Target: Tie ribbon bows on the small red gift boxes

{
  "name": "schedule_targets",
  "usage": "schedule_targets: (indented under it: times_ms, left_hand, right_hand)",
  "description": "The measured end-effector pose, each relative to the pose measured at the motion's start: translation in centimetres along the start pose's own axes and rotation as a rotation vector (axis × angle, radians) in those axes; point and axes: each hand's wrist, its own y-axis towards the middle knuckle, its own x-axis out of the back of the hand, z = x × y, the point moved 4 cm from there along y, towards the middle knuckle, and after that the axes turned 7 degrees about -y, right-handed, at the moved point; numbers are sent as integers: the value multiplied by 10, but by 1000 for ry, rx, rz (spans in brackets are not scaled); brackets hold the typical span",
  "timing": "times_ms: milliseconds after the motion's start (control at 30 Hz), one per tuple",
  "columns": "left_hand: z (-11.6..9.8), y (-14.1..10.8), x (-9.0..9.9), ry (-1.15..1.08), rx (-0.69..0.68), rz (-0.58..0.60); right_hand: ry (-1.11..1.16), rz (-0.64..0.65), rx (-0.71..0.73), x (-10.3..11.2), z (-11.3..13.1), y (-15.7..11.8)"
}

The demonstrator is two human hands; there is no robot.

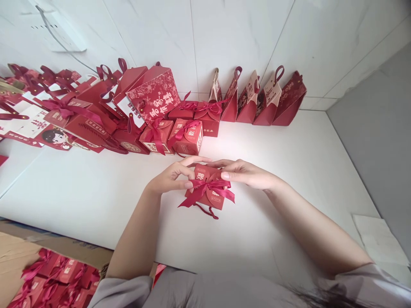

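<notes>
left hand: your left hand point(175, 177) is gripping the box from its left side, thumb pressing by the ribbon's left loop and fingers reaching around the far side
right hand: your right hand point(250, 174) is closing on it too, thumb resting on top near the right edge, other fingers going behind
red box: the small red box point(205, 201) is sitting between your hands, just above or on the white surface point(105, 192), can't tell if it's touching
ribbon bow: the pink-red bow point(208, 185) is lying across the lid, looking pretty much tied imo, with tails spreading both ways
lid: the rounded flaps are overlapping and looking closed, so no undone bit is showing, though I can't tell how tight that knot is
cord: a twisted red cord point(210, 212) is hanging out on your side of the box
nearby boxes: two bowed boxes point(189, 136) are sitting just beyond your hands, looking finished
back row: five pointed boxes point(289, 100) are standing by the wall
carton: a cardboard carton point(96, 253) is holding loads more bowed ones at lower left
</notes>
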Motion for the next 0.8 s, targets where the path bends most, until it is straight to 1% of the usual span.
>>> schedule_targets:
  times_ms: [67, 133, 300, 400, 567, 700, 800]
  left_hand:
    - [1, -2, 3, 18, 20, -7]
    - [2, -1, 4, 34, 63, -50]
    - [-1, 4, -2, 175, 141, -130]
    - [-8, 3, -2, 288, 136, -161]
    - [-18, 0, -2, 465, 99, -164]
    - [-22, -1, -1, 561, 34, -196]
    - [-22, -1, 0, 606, 15, -214]
  right_hand:
    - [1, 23, -16, 0, 1, -2]
    - [7, 20, -27, 1, 1, -2]
    - [-36, 5, -30, -2, 1, -1]
    - [-102, 1, -18, -4, 3, -2]
    - [-138, -7, -17, -5, 6, -5]
    - [-140, 9, -2, -6, 7, -5]
    - [-147, 11, 1, -6, 7, -4]
